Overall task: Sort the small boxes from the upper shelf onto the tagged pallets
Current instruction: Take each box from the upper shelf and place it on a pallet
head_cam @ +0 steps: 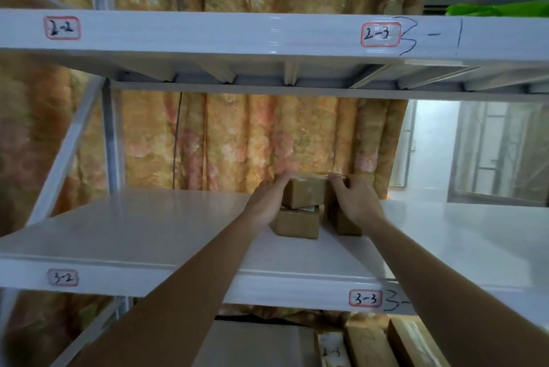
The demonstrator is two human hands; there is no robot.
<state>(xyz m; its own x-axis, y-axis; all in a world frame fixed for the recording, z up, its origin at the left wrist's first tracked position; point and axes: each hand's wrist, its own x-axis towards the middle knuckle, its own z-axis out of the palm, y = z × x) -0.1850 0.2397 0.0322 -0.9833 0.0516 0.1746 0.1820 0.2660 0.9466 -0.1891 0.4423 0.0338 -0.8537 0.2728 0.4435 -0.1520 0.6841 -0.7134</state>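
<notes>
Boxes sit mid-shelf (148, 236), and I go left to right from there. Tag 2-2 (62, 28) marks the beam above, tag 3-2 (63, 277) the shelf's front edge. My left hand (267, 203) lies flat against the top box's (306, 192) left side, fingers straight and together. Below those fingers sits a lower box (297, 225), a white label on its top, unreadable. My right hand (353, 198) curls over the top box's right end, fingers clamped on it; another box (344, 225) rests beneath that palm. Further right come tag 2-3 (380, 35), with 3-1 handwritten beside it, and tag 3-3 (366, 298).
</notes>
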